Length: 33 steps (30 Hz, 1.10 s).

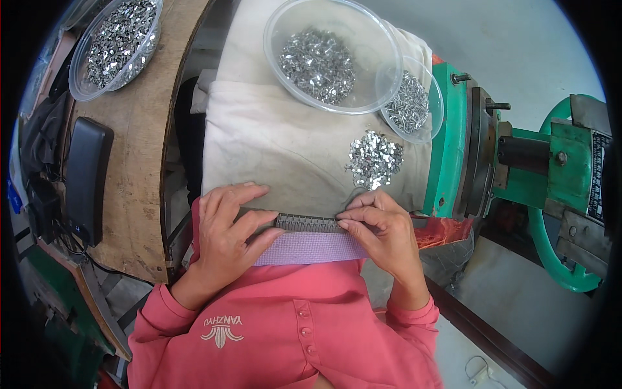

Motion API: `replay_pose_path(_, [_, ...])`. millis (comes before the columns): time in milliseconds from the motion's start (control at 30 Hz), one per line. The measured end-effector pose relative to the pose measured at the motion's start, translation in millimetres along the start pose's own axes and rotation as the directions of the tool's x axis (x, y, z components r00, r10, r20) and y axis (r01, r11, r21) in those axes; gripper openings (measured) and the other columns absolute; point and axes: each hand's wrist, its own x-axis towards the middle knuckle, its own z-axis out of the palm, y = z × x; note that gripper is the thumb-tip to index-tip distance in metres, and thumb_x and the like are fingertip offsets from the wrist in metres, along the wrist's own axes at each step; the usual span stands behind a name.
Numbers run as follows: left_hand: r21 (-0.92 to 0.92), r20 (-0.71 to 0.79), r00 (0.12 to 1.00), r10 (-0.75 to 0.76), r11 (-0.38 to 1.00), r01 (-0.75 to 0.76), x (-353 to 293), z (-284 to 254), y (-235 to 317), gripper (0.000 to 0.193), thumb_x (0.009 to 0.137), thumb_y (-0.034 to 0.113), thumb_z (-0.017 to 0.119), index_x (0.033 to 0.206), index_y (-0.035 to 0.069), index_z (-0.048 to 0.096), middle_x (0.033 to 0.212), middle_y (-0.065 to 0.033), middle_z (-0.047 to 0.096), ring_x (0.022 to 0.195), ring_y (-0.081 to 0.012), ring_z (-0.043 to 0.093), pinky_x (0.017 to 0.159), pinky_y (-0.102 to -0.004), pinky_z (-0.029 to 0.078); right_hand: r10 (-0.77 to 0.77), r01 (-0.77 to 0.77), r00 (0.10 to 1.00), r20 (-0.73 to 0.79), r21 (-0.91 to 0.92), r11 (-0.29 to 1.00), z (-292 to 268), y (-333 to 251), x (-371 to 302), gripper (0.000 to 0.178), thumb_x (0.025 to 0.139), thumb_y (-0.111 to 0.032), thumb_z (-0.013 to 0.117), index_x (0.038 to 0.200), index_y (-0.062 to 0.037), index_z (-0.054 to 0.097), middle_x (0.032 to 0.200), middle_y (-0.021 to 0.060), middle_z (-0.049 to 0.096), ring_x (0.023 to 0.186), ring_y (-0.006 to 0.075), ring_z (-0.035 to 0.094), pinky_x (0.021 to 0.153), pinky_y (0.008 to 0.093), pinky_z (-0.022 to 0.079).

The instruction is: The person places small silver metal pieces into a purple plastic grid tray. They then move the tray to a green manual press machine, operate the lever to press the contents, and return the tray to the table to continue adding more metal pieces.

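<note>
A long dark strip with a row of narrow slots (308, 224) lies crosswise in front of me, along a lilac woven cloth band (311, 248). My left hand (228, 223) covers the strip's left end, index finger at the far edge and thumb at the near edge, gripping it between them; the other fingers are spread. At the right end, my right hand (381, 227) has thumb and fingertips pinched together against the strip. Whatever is in that pinch is too small to make out. Just beyond my right hand is a loose pile of small shiny metal pieces (374, 160).
On the pale cloth (253, 136) stand a large clear bowl (369, 97) and a smaller clear bowl (435, 120), both holding metal parts. Another bowl (78, 81) and a black box (88, 178) rest on the wooden table (139, 129) at left. A green machine (447, 149) with handwheel borders the right.
</note>
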Motion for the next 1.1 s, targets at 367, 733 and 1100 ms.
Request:
replay_pose_path(367, [0.024, -0.002, 1.0, 0.017, 1.0, -0.017, 0.3, 0.4, -1.3, 0.032, 0.063, 0.013, 0.085, 0.091, 0.007, 0.071, 0.121, -0.0132, 0.063, 0.113, -0.0329, 0.057, 0.093, -0.0421, 0.039, -0.197, -0.052, 0.844, -0.499, -0.441, 0.896, -68.6, -2.2, 72.4, 0.014, 0.079, -0.01, 0.078, 0.093, -0.0081, 0.078, 0.082, 0.0095, 0.068, 0.075, 0.0237, 0.064, 0.068, 0.0342, 0.05])
replay_pose_path(733, [0.058, -0.019, 1.0, 0.005, 0.998, -0.003, 0.8, 1.5, 1.4, 0.029, 0.064, 0.014, 0.085, 0.089, 0.009, 0.071, 0.118, -0.0097, 0.064, 0.11, -0.0298, 0.058, 0.091, -0.0399, 0.038, -0.054, -0.119, 0.93, -0.362, -0.44, 0.89, -77.1, 9.1, 120.4, 0.014, 0.079, -0.019, 0.074, 0.087, -0.0067, 0.077, 0.08, 0.0131, 0.073, 0.075, 0.0323, 0.07, 0.07, 0.0409, 0.053])
replay_pose_path(1100, [0.044, -0.002, 1.0, -0.006, 0.999, 0.006, 0.7, 0.6, 0.7, 0.03, 0.065, 0.014, 0.085, 0.091, 0.009, 0.071, 0.12, -0.0111, 0.064, 0.111, -0.0308, 0.057, 0.092, -0.0408, 0.039, 0.099, -0.088, 0.946, -0.309, 0.051, 0.995, -84.7, -6.8, 82.5, 0.016, 0.089, -0.015, 0.072, 0.091, 0.001, 0.073, 0.076, 0.0058, 0.072, 0.069, 0.0104, 0.063, 0.065, 0.0266, 0.049])
